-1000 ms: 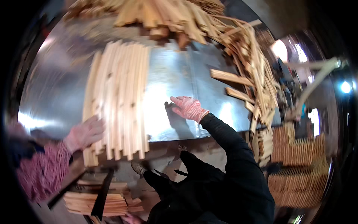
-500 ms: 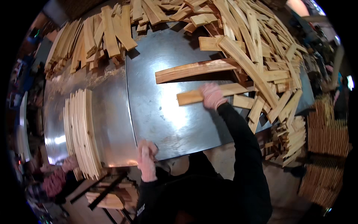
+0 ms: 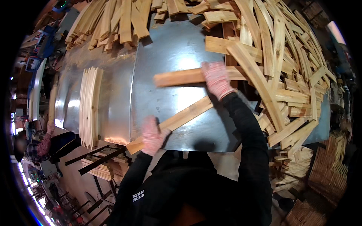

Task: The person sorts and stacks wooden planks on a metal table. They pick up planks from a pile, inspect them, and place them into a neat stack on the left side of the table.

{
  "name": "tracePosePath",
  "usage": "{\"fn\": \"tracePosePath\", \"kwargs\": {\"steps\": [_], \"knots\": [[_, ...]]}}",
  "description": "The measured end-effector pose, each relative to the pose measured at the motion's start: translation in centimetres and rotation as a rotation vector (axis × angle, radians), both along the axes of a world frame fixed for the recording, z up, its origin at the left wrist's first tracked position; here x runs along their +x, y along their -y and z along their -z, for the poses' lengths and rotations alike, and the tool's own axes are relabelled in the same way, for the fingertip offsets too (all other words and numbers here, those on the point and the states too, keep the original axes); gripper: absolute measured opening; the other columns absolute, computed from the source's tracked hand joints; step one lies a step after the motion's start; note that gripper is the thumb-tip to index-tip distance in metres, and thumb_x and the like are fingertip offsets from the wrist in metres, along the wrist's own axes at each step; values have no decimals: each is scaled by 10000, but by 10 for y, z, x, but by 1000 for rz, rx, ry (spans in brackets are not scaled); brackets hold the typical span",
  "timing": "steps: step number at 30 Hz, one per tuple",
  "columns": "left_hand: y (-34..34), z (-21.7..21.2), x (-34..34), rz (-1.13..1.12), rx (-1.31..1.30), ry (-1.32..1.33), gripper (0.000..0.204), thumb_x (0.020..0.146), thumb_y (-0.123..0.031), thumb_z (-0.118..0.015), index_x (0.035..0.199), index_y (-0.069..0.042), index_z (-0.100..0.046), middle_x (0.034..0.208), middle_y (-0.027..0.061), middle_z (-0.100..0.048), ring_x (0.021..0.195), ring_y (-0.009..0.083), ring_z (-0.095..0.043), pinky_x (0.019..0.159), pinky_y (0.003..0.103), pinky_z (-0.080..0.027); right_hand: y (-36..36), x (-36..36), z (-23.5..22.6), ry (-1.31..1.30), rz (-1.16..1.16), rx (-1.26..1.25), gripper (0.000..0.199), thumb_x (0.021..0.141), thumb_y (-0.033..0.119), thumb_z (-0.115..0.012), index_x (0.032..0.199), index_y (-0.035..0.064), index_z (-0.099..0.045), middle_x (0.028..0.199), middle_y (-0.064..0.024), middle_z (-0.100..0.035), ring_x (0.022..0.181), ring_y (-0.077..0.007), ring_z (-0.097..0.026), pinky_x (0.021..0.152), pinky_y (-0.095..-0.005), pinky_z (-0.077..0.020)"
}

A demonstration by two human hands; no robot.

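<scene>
A wooden slat point(image 3: 188, 112) lies slantwise across the near part of the metal tabletop point(image 3: 166, 49), its near end reaching the front edge. My left hand point(image 3: 152, 136), in a pink-and-white knit glove, grips that slat toward its near end, thumb on the right side. Farther off, a second, darker slat point(image 3: 179, 77) points leftward from the heap. Over it my right hand point(image 3: 218, 80), gloved alike, has its fingers closed round the wood. The undersides of both grips are hidden.
Loose slats point(image 3: 281, 49) are heaped along the right. More slats point(image 3: 126, 22) are piled at the far side. A neat row of slats point(image 3: 89, 107) stands on the left. A co-worker point(image 3: 43, 143) is at the far left; a stool-like rack point(image 3: 100, 167) holds wood below the table.
The nearer slat has come left and toward me, passing from my right hand to my left. My right hand has moved to the farther slat. The whole view has shifted.
</scene>
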State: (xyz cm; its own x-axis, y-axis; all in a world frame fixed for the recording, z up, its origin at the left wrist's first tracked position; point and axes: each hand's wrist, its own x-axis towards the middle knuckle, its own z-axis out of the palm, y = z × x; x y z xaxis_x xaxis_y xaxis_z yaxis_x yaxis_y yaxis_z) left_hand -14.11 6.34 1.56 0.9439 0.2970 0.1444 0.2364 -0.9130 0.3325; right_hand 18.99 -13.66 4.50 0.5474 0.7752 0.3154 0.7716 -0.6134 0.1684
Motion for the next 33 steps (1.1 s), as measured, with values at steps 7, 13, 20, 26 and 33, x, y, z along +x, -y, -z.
{"fn": "tracePosePath", "kwargs": {"steps": [7, 13, 20, 26, 33], "knots": [[-52, -109, 43, 50, -268, -490, 778, 805, -466, -781, 1366, 5, -517, 1174, 165, -631, 1047, 252, -605, 925, 419, -481, -57, -112, 8, 239, -541, 134, 487, 910, 189, -562, 1379, 70, -505, 1283, -96, -576, 1218, -292, -529, 1103, -447, -407], [-106, -76, -31, -345, -755, -384, 491, 850, -379, -712, 1175, -15, -652, 911, 131, -691, 845, 180, -630, 801, 356, -508, 27, -29, 18, -508, 751, 286, 657, 811, 484, -656, 1272, 19, -605, 1319, -227, -584, 1200, -406, -559, 1037, -455, -430], [-188, -28, -43, -436, -181, -528, 478, 910, -475, -608, 1199, -95, -630, 1026, 206, -694, 1005, 391, -649, 847, 476, -511, 15, -22, 34, -799, 874, 224, 936, 775, 401, -714, 1507, -16, -306, 1376, -333, -513, 1267, -449, -518, 1039, -451, -434], [-183, -9, -60, -402, -77, -404, 418, 934, -464, -569, 1152, -113, -631, 967, 167, -689, 940, 354, -664, 806, 480, -510, 33, -142, 29, -852, 654, 436, 871, 774, 214, -685, 1526, 25, -287, 1384, -287, -480, 1257, -457, -490, 1059, -467, -418], [-269, -34, -120, -659, 313, -55, 359, 912, -455, -613, 1114, -159, -620, 921, 87, -680, 807, 307, -674, 650, 473, -528, 50, -181, 37, -688, 340, -130, 1051, 673, 212, -764, 1568, 106, -222, 1451, -253, -403, 1353, -447, -393, 1145, -533, -310]]}}
